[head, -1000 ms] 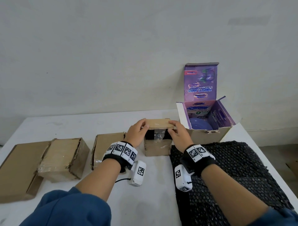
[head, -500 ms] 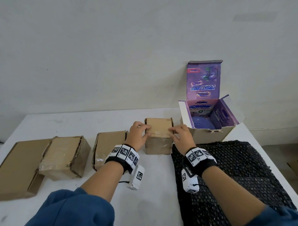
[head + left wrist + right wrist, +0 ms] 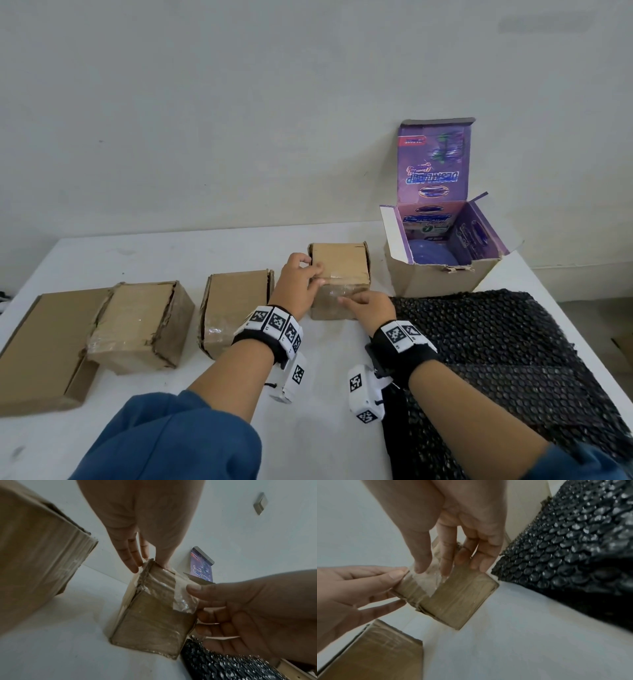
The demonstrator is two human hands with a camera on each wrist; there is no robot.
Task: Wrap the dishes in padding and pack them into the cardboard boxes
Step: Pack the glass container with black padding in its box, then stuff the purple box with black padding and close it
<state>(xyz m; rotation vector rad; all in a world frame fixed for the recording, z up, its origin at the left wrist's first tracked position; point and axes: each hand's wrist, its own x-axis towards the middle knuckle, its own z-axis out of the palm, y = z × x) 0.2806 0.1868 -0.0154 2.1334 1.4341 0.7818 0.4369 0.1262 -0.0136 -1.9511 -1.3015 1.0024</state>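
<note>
A small brown cardboard box stands closed at the middle of the white table. My left hand holds its upper left corner, thumb on the front edge and fingers on top. My right hand lies against the front face, fingers fairly straight, pressing a strip of clear tape that runs over the top edge. In the right wrist view the fingertips touch the tape on the box, and the left hand pinches the corner. A blue dish sits in the open purple-lined box.
Black bubble wrap covers the table's right side, under my right forearm. Two closed brown boxes and a flat carton stand in a row to the left. The wall rises just behind the table.
One second ago the small box's lid was up, showing a wrapped item inside. The lid came down, then my right hand slid from the top to the front face.
</note>
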